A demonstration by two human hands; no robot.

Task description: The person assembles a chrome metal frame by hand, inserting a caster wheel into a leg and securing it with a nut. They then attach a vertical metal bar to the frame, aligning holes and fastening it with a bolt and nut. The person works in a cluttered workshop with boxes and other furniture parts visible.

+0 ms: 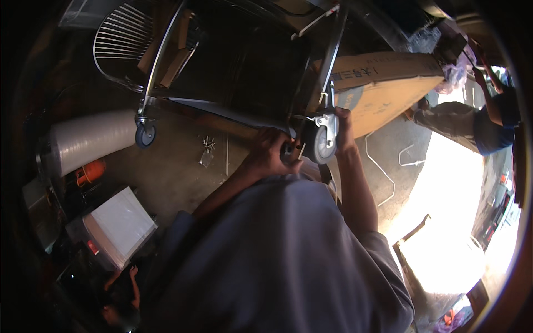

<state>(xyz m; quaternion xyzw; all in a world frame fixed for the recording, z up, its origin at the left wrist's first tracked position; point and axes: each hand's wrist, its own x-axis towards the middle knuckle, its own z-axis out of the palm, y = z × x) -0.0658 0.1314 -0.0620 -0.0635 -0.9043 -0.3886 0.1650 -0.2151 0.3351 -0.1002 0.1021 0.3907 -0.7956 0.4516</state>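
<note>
Ahead of me stands a metal frame on tubular legs point(160, 61), with its casters at my end. My right hand point(345, 130) is closed around the side of a grey caster wheel point(323, 145) in a shiny metal bracket at the right leg. Close on its left, my left hand point(269, 152) has its fingers wrapped round a dark thing with a round end, mostly hidden by the hand. A thin pale piece sticks up beside those fingers. Another caster point(145, 135) is fitted to the left leg, apart from both hands.
A large cardboard box point(383, 91) lies right of the frame. At left are a plastic-wrapped roll point(91, 139), an orange object point(91, 171) and a white-topped box point(123, 222). Small metal parts point(207, 147) and bent rods point(380, 166) lie on the floor. Another person point(494, 119) is at right.
</note>
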